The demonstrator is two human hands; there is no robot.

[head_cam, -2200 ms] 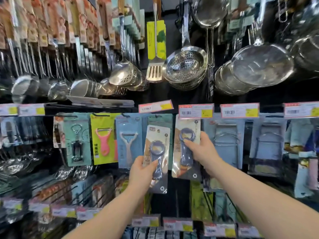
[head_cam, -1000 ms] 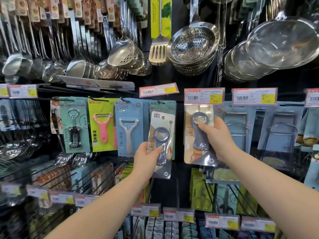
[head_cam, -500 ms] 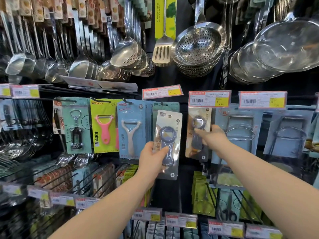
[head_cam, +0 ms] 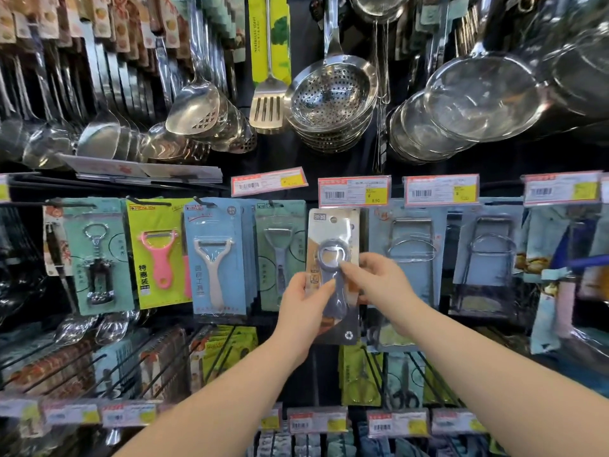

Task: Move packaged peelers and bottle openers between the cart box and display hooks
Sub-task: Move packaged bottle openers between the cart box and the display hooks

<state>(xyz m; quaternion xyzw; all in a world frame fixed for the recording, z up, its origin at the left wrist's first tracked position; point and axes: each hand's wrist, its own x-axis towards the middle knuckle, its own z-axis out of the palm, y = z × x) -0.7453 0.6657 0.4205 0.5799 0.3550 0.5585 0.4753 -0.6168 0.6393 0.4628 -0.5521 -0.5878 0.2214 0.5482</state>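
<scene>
One packaged bottle opener, grey on a clear-fronted card, is held upright between both hands just below the middle price tag. My left hand grips its lower left edge. My right hand pinches it at the opener's ring from the right. The card's hang hole sits near the top, by the hook under that tag. Packaged peelers hang to the left: a pink peeler on a yellow-green card, a white peeler on blue, a grey peeler on teal. Whatever hangs behind the held card is hidden.
A carded corkscrew hangs far left. Wire racks in blue packs hang to the right. Ladles, a slotted turner and stacked strainers hang above. Long bare hooks and more packs fill the row below.
My right hand let go of the second bottle opener pack at the hook and came onto the pack in my left hand, which moved right to beneath the middle price tag.
</scene>
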